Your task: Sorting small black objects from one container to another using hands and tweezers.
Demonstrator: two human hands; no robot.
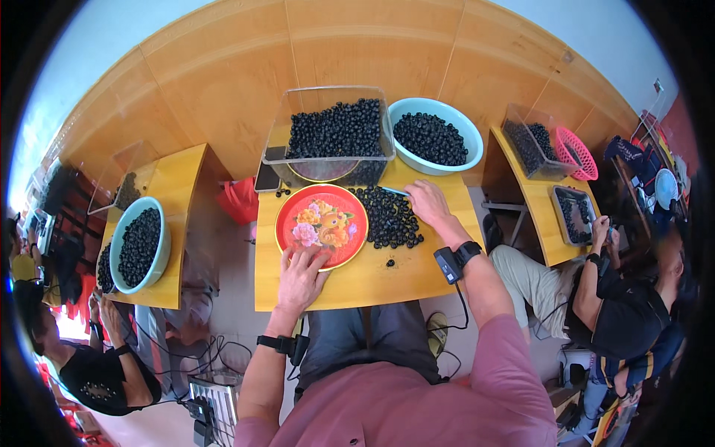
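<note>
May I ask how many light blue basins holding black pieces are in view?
2: a basin at the back right of the middle table, another basin on the left-hand table. More may be hidden.

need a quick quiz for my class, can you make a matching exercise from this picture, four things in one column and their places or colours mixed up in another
Column one
1. left hand
2. right hand
3. round tray
4. openwork basket

Column two
A. pink
B. at the edge of the loose black pieces
C. red, with a flower pattern
D. on the tray's near rim

Pairs: 1-D, 2-B, 3-C, 4-A
</note>
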